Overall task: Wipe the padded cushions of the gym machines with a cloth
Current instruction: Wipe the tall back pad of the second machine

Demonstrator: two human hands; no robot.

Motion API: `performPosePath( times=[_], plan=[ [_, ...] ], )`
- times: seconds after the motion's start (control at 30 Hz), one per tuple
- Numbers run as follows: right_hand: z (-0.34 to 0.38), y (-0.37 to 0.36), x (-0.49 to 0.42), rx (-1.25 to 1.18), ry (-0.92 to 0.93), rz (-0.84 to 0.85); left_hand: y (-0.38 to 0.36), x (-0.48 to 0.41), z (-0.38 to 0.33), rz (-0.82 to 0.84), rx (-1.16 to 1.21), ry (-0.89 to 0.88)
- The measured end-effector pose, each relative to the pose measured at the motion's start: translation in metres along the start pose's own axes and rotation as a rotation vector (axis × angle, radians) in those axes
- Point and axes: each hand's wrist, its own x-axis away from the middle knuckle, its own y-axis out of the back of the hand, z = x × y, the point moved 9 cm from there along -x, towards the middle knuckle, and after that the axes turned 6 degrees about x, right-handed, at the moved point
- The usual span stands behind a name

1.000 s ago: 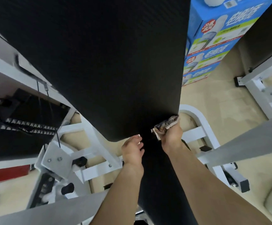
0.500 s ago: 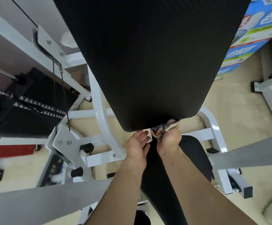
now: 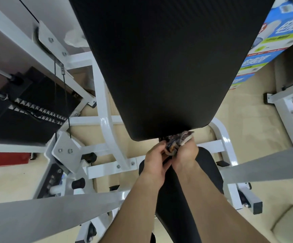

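Note:
A large black padded back cushion (image 3: 163,64) fills the upper middle of the view. Below it lies the black seat cushion (image 3: 210,165), mostly behind my forearms. A patterned, bunched-up cloth (image 3: 177,142) sits just under the back cushion's lower edge. My right hand (image 3: 186,153) is closed around the cloth from the right. My left hand (image 3: 155,156) meets it from the left, with its fingers on the cloth's lower part.
White machine frame bars (image 3: 105,109) run under the cushions. A black weight stack (image 3: 28,106) with cables stands at the left. Grey bars (image 3: 51,213) cross the near foreground. Blue boxes (image 3: 271,37) are stacked at the upper right, and another white frame (image 3: 289,109) stands at the right.
The view has shifted so the back cushion sits more to the right. My left hand moved right, from the cushion's lower edge onto the cloth held by my right hand.

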Motion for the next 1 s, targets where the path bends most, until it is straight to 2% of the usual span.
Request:
performPosePath(
  times=[0.1, 0.3, 0.4, 0.5, 0.57, 0.63, 0.73, 0.8, 0.93, 1.0],
  plan=[
    [-0.04, -0.029, 0.01, -0.008, -0.108, 0.093, 0.039, 0.004, -0.014, -0.13, 0.036, -0.046],
    [-0.089, -0.072, 0.024, -0.095, -0.24, 0.243, 0.078, 0.009, -0.038, -0.15, 0.095, -0.155],
    [-0.1, -0.079, 0.031, -0.084, -0.279, 0.266, 0.076, 0.013, -0.036, -0.069, 0.006, -0.2],
    [-0.095, -0.071, 0.029, -0.02, -0.231, 0.26, 0.068, 0.014, -0.035, 0.04, -0.213, -0.255],
    [-0.09, -0.065, 0.027, 0.061, -0.216, 0.259, 0.063, 0.013, -0.039, 0.032, -0.315, -0.285],
    [-0.088, -0.061, 0.024, 0.116, -0.222, 0.284, 0.063, 0.008, -0.044, -0.038, -0.311, -0.309],
    [-0.084, -0.059, 0.024, 0.184, -0.218, 0.304, 0.062, 0.001, -0.042, -0.111, -0.141, -0.308],
    [-0.079, -0.051, 0.023, 0.268, -0.162, 0.258, 0.06, -0.002, -0.037, -0.111, 0.038, -0.279],
    [-0.074, -0.032, 0.021, 0.411, -0.12, 0.183, 0.056, -0.003, -0.043, -0.005, 0.403, -0.27],
    [-0.071, -0.032, 0.018, 0.422, -0.111, 0.197, 0.058, -0.005, -0.057, 0.048, 0.465, -0.287]
  ],
)
